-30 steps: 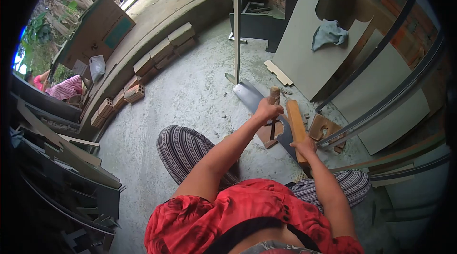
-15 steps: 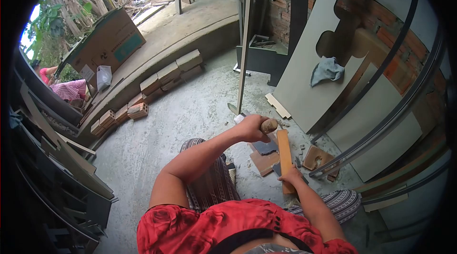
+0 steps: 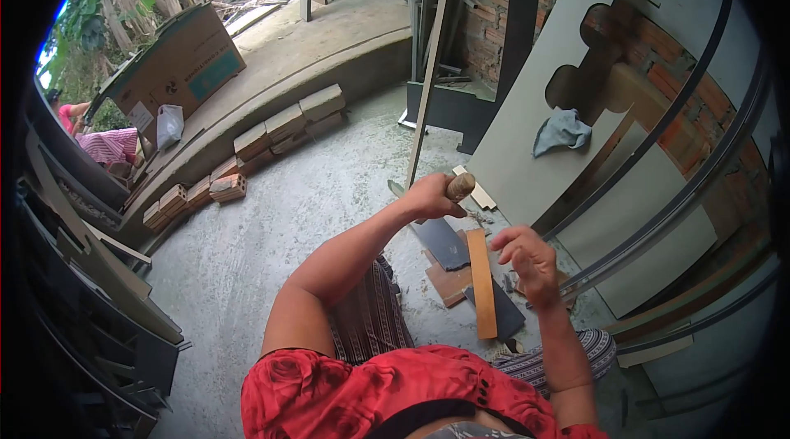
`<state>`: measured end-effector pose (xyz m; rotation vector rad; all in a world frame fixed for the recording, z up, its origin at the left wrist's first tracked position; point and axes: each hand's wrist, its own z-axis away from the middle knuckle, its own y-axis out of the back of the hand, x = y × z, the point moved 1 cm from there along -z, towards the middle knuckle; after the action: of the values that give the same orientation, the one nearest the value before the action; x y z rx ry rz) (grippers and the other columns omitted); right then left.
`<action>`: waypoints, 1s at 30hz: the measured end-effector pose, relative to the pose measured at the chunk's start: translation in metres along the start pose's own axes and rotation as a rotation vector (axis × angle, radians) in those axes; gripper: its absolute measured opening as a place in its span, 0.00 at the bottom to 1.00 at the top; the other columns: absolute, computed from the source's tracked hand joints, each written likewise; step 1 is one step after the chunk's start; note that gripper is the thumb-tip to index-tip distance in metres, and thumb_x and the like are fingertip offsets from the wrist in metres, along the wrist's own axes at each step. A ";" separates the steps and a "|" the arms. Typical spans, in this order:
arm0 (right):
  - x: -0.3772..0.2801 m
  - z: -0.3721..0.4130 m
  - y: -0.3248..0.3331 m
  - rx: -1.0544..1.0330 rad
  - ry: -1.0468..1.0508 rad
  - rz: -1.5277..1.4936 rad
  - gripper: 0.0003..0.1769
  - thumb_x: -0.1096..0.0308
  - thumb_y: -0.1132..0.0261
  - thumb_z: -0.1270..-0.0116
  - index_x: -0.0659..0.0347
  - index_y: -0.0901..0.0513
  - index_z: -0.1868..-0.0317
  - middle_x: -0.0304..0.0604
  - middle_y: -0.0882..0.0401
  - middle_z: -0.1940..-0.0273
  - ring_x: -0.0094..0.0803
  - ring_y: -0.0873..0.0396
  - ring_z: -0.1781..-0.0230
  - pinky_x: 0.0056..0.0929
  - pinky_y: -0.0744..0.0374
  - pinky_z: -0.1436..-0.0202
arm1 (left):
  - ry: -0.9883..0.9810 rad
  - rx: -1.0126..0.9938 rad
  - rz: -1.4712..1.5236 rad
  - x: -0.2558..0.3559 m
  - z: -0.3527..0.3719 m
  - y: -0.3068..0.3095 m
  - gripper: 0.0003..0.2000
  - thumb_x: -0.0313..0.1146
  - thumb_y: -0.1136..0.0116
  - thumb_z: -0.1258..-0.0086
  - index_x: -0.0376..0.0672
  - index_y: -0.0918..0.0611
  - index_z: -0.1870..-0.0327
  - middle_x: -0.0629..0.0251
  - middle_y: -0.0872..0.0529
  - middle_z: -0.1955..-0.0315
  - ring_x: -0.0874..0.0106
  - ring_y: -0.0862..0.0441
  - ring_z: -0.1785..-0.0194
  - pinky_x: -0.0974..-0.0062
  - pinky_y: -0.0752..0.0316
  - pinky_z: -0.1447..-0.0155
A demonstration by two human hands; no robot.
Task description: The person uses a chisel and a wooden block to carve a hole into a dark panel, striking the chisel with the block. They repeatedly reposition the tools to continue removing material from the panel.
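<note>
My left hand [image 3: 429, 196] is wrapped around a thick, round wooden handle [image 3: 462, 185]; the far end of this tool is hidden behind the hand. My right hand [image 3: 531, 262] is raised with fingers apart and slightly bent, holding nothing. Between and below the hands, a narrow yellowish wooden board [image 3: 481, 287] rests on dark flat pieces [image 3: 444, 243] on the floor. A brown flat piece [image 3: 448, 284] lies partly under them. Another brown block is mostly hidden behind my right hand.
Large panels with cut-outs [image 3: 527, 184] lean at the right, one holding a grey-blue cloth [image 3: 561, 131]. Bricks [image 3: 228, 186] line a raised ledge at left, near a cardboard box [image 3: 185, 69]. A thin upright post [image 3: 429, 69] stands ahead. Another person [image 3: 74, 114] is at far left.
My right hand has let go of the wooden board and lifted, its fingers spreading. The board now lies on the dark pieces. My left hand still grips the wooden handle, slightly farther from me.
</note>
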<state>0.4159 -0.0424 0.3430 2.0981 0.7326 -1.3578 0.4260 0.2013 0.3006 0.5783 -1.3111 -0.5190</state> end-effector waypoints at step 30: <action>-0.145 -0.001 -0.094 -0.603 0.821 -1.337 0.31 0.40 0.41 0.39 0.62 0.15 0.56 0.68 0.51 0.32 0.67 0.52 0.32 0.67 0.49 0.34 | -0.085 0.052 -0.063 -0.019 -0.003 0.006 0.20 0.40 0.29 0.57 0.40 0.20 0.63 0.58 0.17 0.72 0.62 0.19 0.66 0.68 0.27 0.58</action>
<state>0.3015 0.0031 0.4648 1.4867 2.7603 -0.4350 0.4260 0.2187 0.2899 0.6480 -1.3934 -0.5680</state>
